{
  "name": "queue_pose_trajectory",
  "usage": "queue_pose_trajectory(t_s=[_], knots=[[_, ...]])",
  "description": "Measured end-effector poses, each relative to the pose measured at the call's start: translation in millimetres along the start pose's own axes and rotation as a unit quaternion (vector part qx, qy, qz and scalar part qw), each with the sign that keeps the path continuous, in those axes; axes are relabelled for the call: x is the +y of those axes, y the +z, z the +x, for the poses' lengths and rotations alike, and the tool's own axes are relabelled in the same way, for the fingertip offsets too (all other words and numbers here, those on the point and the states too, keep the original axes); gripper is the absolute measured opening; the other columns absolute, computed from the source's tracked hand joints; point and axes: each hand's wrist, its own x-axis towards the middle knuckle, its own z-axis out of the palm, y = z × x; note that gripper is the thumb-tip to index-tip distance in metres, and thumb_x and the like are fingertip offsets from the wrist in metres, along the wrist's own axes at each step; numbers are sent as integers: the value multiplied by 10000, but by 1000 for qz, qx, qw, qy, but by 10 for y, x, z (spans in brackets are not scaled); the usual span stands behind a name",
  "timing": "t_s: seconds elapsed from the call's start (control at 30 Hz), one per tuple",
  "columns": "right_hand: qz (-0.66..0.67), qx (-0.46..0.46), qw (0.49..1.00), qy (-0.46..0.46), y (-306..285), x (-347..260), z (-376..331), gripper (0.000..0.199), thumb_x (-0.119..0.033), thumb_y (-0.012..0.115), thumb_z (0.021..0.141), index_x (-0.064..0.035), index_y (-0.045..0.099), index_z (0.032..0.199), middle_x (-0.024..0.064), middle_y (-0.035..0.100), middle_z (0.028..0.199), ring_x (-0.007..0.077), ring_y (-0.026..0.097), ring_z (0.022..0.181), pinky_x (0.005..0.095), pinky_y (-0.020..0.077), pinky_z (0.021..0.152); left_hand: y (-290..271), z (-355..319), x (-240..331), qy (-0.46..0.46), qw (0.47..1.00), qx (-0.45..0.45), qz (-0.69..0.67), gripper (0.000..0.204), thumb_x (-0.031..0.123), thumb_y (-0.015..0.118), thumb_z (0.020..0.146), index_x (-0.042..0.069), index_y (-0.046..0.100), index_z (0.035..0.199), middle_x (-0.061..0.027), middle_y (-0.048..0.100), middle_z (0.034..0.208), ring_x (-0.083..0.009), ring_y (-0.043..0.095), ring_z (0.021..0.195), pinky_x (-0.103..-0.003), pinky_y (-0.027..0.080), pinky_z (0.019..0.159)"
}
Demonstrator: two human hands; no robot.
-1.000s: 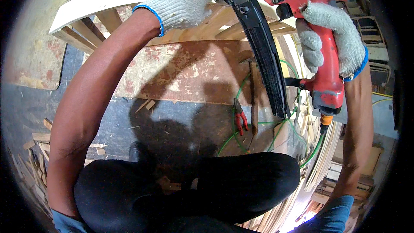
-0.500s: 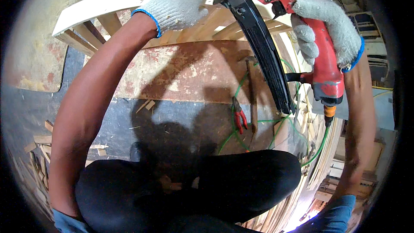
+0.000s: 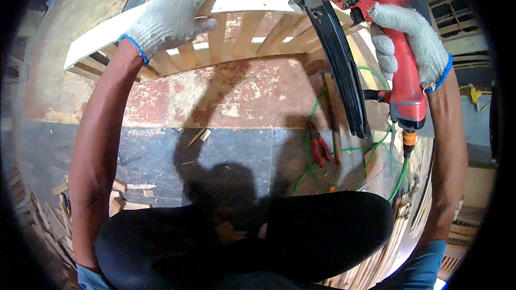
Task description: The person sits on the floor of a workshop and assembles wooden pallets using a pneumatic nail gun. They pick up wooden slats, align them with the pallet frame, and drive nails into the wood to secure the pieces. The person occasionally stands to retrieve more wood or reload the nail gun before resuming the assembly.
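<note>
My right hand [image 3: 411, 40], in a white knitted glove with a blue cuff, is closed round the handle of a red nail gun [image 3: 406, 72]. Its long black magazine slants down toward me, and a green air hose [image 3: 399, 182] joins the handle at an orange fitting. The gun's nose is by the right part of a curved, slatted wooden frame [image 3: 244, 0]. My left hand [image 3: 171, 19], gloved alike, grips the frame's pale top rail toward its left, fingers over the far side and thumb on the near side.
Red-handled pliers [image 3: 321, 150] and a hammer [image 3: 334, 123] lie on the floor to the right, among loops of hose. Wood offcuts [image 3: 121, 193] are scattered at the lower left. Long thin wood strips [image 3: 387, 236] lie at the lower right. A worn reddish board [image 3: 231, 88] lies beneath the frame.
My left hand has slid left along the rail, away from the nail gun. The gun has shifted only slightly, still in my right hand. The view has turned a little.
</note>
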Motion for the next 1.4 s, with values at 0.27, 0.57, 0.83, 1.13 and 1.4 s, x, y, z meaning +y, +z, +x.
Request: queue_pose_trajectory(t_s=[0.27,0.57,0.83,1.13,1.4], knots=[[-48,-15,999,-10,8,5,7,287,-319,686,948,-68,601,838,32,569,598,144,532,398,271,463,377,126,671,96,65,988,2,-140,742,450,710,905,53,466,1483,-218,593,1377,-354,597,1253,-437,468,1065],[28,-16,999,-9,-89,300,72,309,-309,666,958,-61,585,792,35,555,596,142,529,400,261,461,378,267,837,321,193,977,-32,-85,836,284,783,847,44,382,1541,-199,519,1489,-321,537,1344,-392,424,1128],[42,-12,999,-29,-193,469,51,321,-316,652,963,-58,586,785,42,561,598,147,541,414,270,471,392,-74,1045,493,172,965,-133,-149,622,256,759,792,54,581,1352,-145,708,991,-259,671,893,-387,526,803],[89,-67,993,-38,-373,713,221,286,-314,638,966,-65,607,828,46,566,615,154,548,435,269,454,399,24,1019,420,100,979,-168,-63,698,263,772,769,64,535,1394,-193,665,1097,-324,636,964,-425,497,860],[68,-36,985,-154,-753,2512,259,206,-240,651,895,-75,627,772,72,641,741,202,621,610,343,488,536,255,1060,521,98,989,-100,-54,778,198,768,780,127,461,1491,-178,551,1451,-361,573,1286,-433,462,1089]])
